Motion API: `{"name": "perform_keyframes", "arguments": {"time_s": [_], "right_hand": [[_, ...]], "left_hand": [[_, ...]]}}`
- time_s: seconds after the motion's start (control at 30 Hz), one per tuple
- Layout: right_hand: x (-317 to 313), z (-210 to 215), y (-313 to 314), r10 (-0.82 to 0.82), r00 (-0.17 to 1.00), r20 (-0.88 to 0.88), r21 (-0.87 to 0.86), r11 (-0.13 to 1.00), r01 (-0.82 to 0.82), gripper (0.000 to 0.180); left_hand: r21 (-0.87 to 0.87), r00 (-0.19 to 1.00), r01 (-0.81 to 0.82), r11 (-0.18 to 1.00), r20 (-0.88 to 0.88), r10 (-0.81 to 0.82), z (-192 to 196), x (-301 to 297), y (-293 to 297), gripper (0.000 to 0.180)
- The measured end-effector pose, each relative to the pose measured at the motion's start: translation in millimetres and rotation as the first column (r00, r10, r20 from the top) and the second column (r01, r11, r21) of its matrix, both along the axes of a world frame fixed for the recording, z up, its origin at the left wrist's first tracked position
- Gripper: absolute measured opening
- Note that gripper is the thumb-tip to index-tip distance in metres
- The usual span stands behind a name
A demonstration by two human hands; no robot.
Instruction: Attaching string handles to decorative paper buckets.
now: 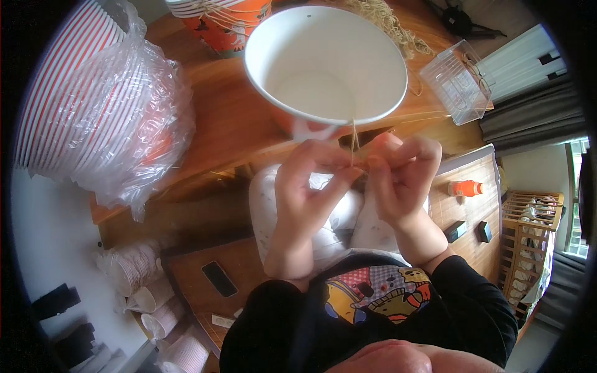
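Observation:
A large white-lined paper bucket, with some orange on its outside, sits at the near edge of the wooden table, its mouth tilted toward me. A thin tan twine hangs from the bucket's near rim down to my fingers. My left hand pinches the twine between thumb and forefinger just below the rim. Close beside it, my right hand is closed with thumb and forefinger pressed together at the same twine. The exact end of the twine is hidden between the fingertips.
Nested buckets in clear plastic lie at the left. Behind stand orange patterned buckets with twine over them, and a loose twine bundle. A clear plastic box sits right. Lower down are an orange bottle and a phone.

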State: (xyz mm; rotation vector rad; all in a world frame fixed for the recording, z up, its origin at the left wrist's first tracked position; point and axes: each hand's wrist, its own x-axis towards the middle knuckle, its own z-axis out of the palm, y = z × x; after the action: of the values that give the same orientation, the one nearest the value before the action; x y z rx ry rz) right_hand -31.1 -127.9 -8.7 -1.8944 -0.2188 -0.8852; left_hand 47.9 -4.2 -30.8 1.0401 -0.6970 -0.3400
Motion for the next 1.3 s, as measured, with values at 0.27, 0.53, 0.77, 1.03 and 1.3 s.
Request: {"name": "perform_keyframes", "arguments": {"time_s": [0.27, 0.53, 0.77, 1.03, 1.3], "right_hand": [[-1.3, -1.4, 0.8, -0.032, 0.999, 0.008, 0.011, 0.999, 0.032, 0.038], [-2.2, 1.0, 2.4, -0.055, 0.998, -0.004, -0.003, 0.998, 0.055, 0.039], [-2.1, 1.0, 4.1, -0.057, 0.998, -0.019, 0.017, 0.998, 0.057, 0.039], [2.3, -2.0, 2.6, -0.068, 0.996, 0.066, 0.003, 0.998, 0.068, 0.038], [0.3, -8.6, 3.6, -0.088, 0.994, 0.059, 0.056, 0.995, 0.084, 0.038]], "left_hand": [[-0.013, 0.999, 0.02, 1.0, -0.039, -0.02, 0.8, -0.3, 0.7, 0.014], [-0.017, 1.0, -0.026, 1.0, 0.005, 0.026, -1.8, 1.7, -0.8, 0.014], [-0.008, 1.0, 0.021, 1.0, -0.001, -0.021, -1.4, 0.8, 0.4, 0.014], [-0.032, 0.986, 0.13, 0.991, -0.105, -0.133, 5.2, -0.7, -0.4, 0.035], [-0.107, 0.97, 0.175, 0.979, -0.151, -0.19, -1.2, 2.2, 0.5, 0.043]]}}
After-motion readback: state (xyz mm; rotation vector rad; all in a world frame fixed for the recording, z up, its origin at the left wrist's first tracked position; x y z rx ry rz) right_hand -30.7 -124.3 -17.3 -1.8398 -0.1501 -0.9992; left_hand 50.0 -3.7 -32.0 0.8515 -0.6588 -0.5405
